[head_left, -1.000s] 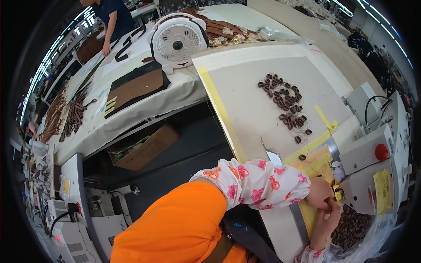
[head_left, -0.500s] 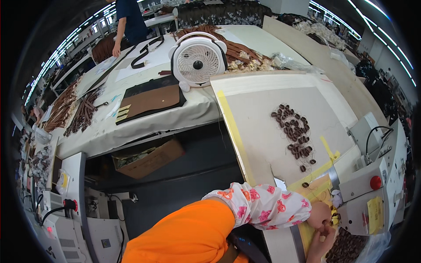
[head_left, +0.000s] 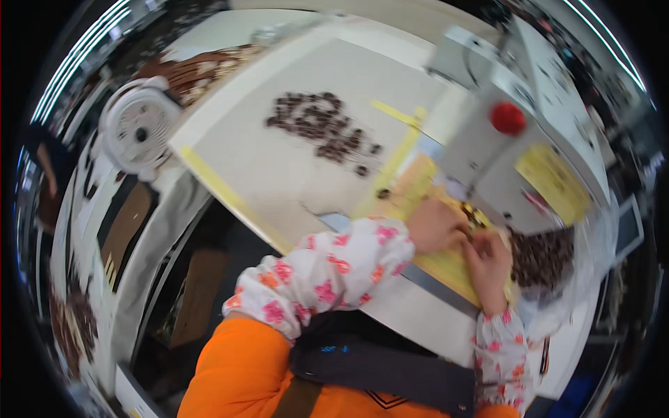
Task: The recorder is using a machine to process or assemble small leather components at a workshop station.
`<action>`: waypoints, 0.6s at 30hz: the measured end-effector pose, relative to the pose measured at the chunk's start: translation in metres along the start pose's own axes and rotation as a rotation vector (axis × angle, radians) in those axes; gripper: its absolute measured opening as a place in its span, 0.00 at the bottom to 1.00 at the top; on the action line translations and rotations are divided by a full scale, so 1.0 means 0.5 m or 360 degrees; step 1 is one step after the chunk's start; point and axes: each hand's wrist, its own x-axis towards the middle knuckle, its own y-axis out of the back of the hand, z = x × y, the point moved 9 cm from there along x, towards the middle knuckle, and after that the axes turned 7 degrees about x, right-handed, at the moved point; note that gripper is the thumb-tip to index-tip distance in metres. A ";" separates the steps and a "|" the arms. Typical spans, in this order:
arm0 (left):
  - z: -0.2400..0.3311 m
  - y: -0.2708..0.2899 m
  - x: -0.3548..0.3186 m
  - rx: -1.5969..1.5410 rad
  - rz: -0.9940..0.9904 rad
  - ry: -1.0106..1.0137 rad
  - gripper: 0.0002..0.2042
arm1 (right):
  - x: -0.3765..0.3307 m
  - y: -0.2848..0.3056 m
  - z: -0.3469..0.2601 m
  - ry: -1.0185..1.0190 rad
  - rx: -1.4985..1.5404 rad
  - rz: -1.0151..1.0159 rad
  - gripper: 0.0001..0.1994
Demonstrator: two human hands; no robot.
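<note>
A workshop bench (head_left: 293, 174) carries a heap of small dark pieces (head_left: 317, 125) near its far edge. At the near right corner, under a grey machine (head_left: 502, 160), both hands meet on a yellow pad (head_left: 446, 261). The left hand (head_left: 433, 226) and right hand (head_left: 488, 261) appear pinched on a small piece (head_left: 474, 217) between the fingertips; blur hides the grip. Judged step: positioning; steady alignment comes next.

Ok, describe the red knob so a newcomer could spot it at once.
Start at the grey machine at the right end of the pale worktable. On its upper face, above a yellow label, sits the red knob: round, and the only red thing there.
</note>
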 end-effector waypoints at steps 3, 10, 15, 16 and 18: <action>0.002 -0.015 0.023 -0.0048 -0.0097 0.0118 0.09 | -0.003 0.010 0.052 -0.0263 0.0204 0.0016 0.09; 0.004 -0.028 0.030 0.0010 -0.0134 0.0228 0.09 | 0.003 0.032 0.047 -0.0155 0.0278 0.0150 0.07; -0.029 -0.041 0.027 0.0065 -0.0283 0.0518 0.12 | 0.011 0.041 0.036 -0.0063 0.0213 0.0202 0.04; -0.033 -0.040 0.028 0.0050 -0.0267 0.0531 0.11 | 0.015 0.039 0.033 -0.0061 0.0206 0.0191 0.04; -0.043 -0.039 0.029 0.0022 -0.0233 0.0557 0.11 | 0.020 0.040 0.028 -0.0038 0.0172 0.0185 0.03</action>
